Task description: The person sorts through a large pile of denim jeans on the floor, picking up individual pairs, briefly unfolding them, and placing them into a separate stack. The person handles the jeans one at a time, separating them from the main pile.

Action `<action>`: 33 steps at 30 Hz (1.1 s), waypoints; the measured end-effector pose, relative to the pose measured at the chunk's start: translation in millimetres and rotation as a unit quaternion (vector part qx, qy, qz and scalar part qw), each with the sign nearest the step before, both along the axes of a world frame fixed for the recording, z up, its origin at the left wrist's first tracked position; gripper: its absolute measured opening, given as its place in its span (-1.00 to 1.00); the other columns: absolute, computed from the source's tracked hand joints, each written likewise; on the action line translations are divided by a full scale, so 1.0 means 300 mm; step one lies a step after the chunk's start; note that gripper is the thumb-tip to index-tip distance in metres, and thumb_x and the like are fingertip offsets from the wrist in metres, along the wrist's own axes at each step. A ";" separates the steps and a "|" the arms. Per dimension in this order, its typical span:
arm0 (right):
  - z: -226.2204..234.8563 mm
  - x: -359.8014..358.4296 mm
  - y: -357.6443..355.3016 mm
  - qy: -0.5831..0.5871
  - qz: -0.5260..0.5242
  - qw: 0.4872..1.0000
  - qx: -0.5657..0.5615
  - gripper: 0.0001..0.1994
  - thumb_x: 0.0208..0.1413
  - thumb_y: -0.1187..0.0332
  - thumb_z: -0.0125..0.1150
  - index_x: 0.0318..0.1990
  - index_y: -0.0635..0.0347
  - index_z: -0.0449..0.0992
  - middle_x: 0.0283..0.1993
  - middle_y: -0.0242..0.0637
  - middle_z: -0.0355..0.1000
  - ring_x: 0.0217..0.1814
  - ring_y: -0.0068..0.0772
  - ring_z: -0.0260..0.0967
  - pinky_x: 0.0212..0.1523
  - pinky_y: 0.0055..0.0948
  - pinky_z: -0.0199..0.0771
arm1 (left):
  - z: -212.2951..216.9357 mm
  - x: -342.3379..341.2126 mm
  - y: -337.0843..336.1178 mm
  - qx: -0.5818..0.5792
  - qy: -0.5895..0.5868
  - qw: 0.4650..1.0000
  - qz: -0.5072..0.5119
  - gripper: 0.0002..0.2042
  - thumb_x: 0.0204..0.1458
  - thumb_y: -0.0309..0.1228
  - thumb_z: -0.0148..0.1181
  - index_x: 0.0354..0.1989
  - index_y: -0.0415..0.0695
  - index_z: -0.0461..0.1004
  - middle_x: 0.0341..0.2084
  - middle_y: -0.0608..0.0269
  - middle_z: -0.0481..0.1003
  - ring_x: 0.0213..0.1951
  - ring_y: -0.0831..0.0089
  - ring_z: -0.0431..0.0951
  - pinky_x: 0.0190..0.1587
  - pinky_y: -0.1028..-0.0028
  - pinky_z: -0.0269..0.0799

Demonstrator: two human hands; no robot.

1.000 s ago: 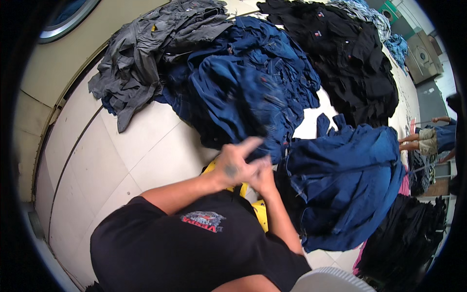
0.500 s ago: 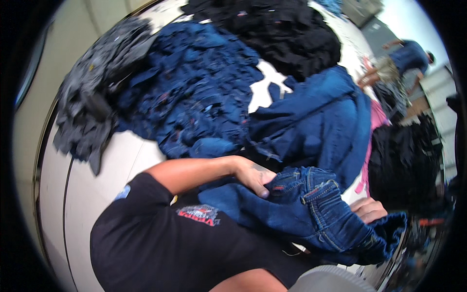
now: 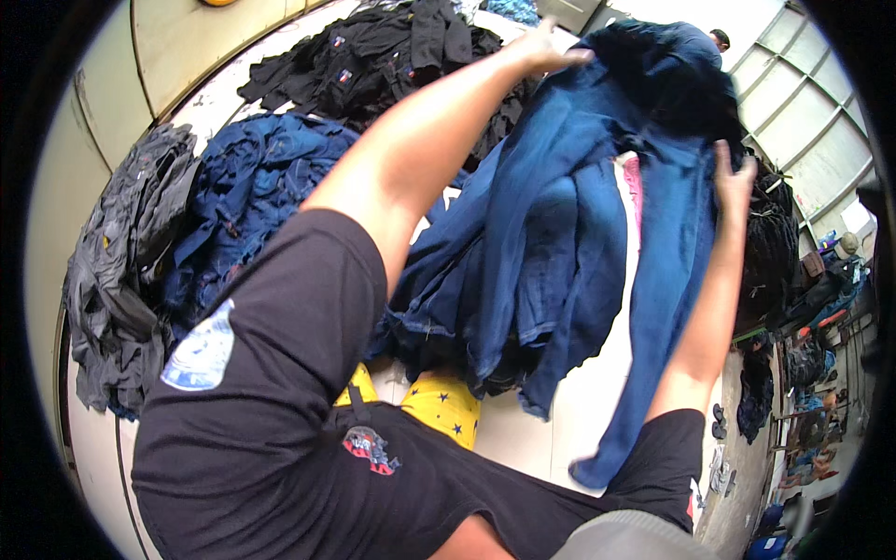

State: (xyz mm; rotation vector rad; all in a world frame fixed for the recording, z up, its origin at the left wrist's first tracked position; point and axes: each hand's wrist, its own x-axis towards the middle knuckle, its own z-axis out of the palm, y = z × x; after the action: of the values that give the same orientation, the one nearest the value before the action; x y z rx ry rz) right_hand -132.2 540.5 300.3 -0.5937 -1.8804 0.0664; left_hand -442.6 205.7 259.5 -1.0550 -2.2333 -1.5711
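A pair of dark blue jeans (image 3: 667,243) is spread out in front of me, waist end up and far, legs trailing toward me. My left hand (image 3: 558,54) is at the left of the waist end, fingers stretched out and apart. By the right edge of the jeans is my right hand (image 3: 735,182), its fingers also spread. Neither hand visibly grips the cloth, though motion blurs the contact. Beneath the jeans lies a heap of more blue jeans (image 3: 555,271), partly hidden by them.
Piles of blue garments (image 3: 252,177), grey garments (image 3: 121,252) and black garments (image 3: 373,56) lie to the left and far side. Black clothes (image 3: 767,252) are heaped at right. Another person (image 3: 719,39) is mostly hidden behind the jeans.
The jeans, bunched near my body before, now extend forward with both legs hanging out. Both arms have reached outward, and my fingers have opened. The view has shifted too.
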 end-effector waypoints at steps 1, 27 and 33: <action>-0.086 -0.039 0.006 -0.076 -0.053 0.994 -0.049 0.09 0.27 -0.46 0.14 0.52 0.50 0.22 0.56 0.34 0.21 0.60 0.27 0.22 0.56 -0.01 0.23 | -0.086 -0.031 0.014 -0.028 0.058 0.997 -0.043 0.25 -0.14 0.46 0.45 0.54 -0.31 0.20 0.29 -0.35 0.49 0.35 -0.11 0.51 0.40 0.17 0.41; -1.639 0.643 -1.369 -0.751 0.146 0.544 -0.344 -0.21 0.24 -0.05 0.40 0.49 0.26 0.36 0.28 0.30 0.52 0.41 0.21 0.46 0.44 -0.12 0.40 | -1.784 0.717 -1.444 -0.292 -0.279 0.863 0.303 -0.40 0.06 -0.16 0.48 0.30 -0.06 0.54 0.22 -0.24 0.54 0.27 -0.19 0.51 0.33 -0.02 0.43; -1.159 0.210 -1.578 -0.365 0.526 0.713 -0.285 -0.06 0.00 0.39 0.60 0.57 0.19 0.23 0.53 0.20 0.28 0.57 0.19 0.29 0.53 -0.09 0.31 | -1.209 0.761 -1.353 -0.227 -0.016 0.972 -0.063 -0.59 0.00 -0.46 0.36 0.09 0.07 0.62 0.05 0.11 0.66 0.09 -0.02 0.64 0.09 0.08 0.53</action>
State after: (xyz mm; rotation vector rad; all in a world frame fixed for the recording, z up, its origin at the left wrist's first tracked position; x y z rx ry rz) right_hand -69.3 67.1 -47.2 0.2222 -2.7740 1.3845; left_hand -214.3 -200.3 -103.3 -1.3130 -2.6709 -1.1449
